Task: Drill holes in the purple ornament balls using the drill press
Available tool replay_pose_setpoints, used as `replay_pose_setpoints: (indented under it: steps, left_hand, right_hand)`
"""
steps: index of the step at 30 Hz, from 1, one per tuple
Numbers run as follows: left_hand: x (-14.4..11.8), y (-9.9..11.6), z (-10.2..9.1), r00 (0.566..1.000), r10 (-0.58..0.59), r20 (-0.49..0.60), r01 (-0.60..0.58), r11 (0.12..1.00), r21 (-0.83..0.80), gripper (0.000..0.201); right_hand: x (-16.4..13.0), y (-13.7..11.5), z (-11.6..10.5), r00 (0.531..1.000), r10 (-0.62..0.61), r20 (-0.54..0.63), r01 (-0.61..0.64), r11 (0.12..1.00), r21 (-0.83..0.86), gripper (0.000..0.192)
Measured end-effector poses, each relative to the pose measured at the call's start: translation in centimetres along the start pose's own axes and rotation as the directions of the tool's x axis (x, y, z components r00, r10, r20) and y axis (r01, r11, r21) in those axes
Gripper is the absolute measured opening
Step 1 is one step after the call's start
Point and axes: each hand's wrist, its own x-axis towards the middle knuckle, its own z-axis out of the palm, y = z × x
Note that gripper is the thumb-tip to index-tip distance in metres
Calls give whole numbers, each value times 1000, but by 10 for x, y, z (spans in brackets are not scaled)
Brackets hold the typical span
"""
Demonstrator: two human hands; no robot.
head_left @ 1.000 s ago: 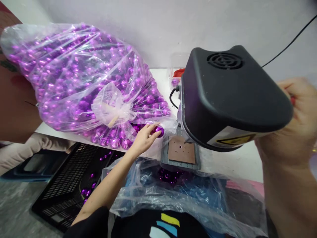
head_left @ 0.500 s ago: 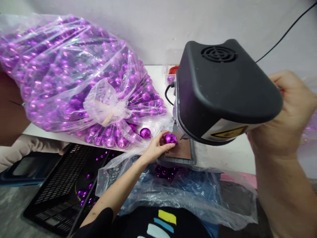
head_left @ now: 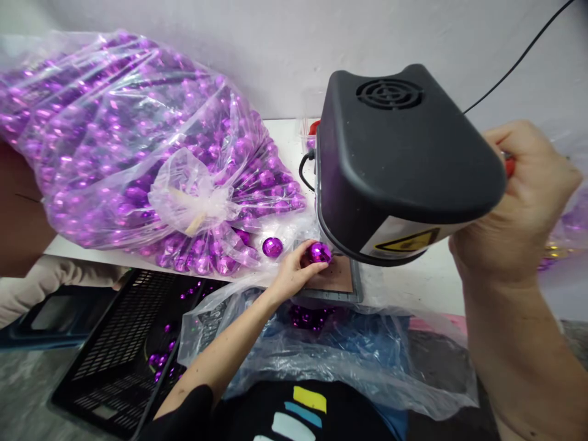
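Between the thumb and fingers of my left hand (head_left: 296,269) is a shiny purple faceted ball (head_left: 320,253). It is held just above a brown pad (head_left: 337,277) on the grey base of a machine. My right hand (head_left: 523,196) is raised and closed at the right side of the black machine housing (head_left: 404,153). A bit of a red handle (head_left: 509,165) shows in its grip; the rest is hidden by the fingers and housing. A second purple ball (head_left: 272,247) lies on the table left of my left hand. The housing hides the machine's working part.
A large tied clear bag (head_left: 138,147) of purple balls fills the table's left side. Below it stands a black crate (head_left: 105,355) with some purple balls. Clear plastic sheeting (head_left: 331,361) hangs over my lap, purple balls within. Another person's arm (head_left: 22,214) is at far left.
The ball in my left hand has turned, its dark spots now out of sight. The machine and my right hand sit slightly further left in view, mostly from the head's movement.
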Motion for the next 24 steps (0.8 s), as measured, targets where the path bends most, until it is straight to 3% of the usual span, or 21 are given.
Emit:
replay_pose_setpoints:
  steps: [6,9,12,17,24]
  left_hand:
    - [-9,1,9,988,155,-28,-137,934,329,49]
    - [-13,0,14,953,301,12,-276,855,439,44]
    - [-15,0,17,923,384,12,-336,793,508,42]
    - [-15,1,20,922,386,-21,-336,829,447,49]
    - [-11,-2,29,942,313,-119,-253,898,360,39]
  right_hand:
    - [1,2,1,996,-86,-32,87,996,5,28]
    - [0,3,1,996,-82,-28,82,997,-10,32]
    - [0,1,0,998,-61,-20,61,998,-33,34]
    - [-1,-2,1,998,-42,-44,40,998,-46,32]
    - [1,0,2,998,-50,-37,49,998,-44,39]
